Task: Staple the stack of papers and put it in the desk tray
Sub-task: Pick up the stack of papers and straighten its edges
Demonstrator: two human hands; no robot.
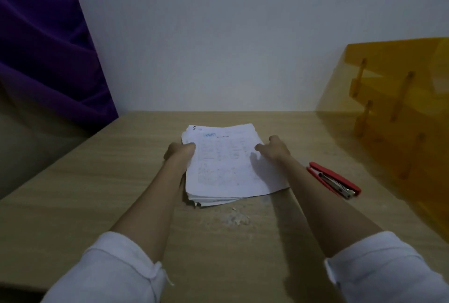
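Wooden desk [97,193] holds paper stack [226,164] at centre, left hand [179,152] and right hand [274,148] clamping its side edges, red stapler [332,180] just right, orange tray [401,108] far right.

White printed papers [226,164], red stapler [334,180], translucent amber desk tray [398,108], pale wood-grain desk [97,193], purple curtain [43,47], white sleeves [109,271].

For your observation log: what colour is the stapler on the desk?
Red, with a silver metal inside; the stapler shows best in the head view.

Matt wood-grain desk [97,200], white paper stack [226,164], glossy translucent amber plastic tray [401,113]
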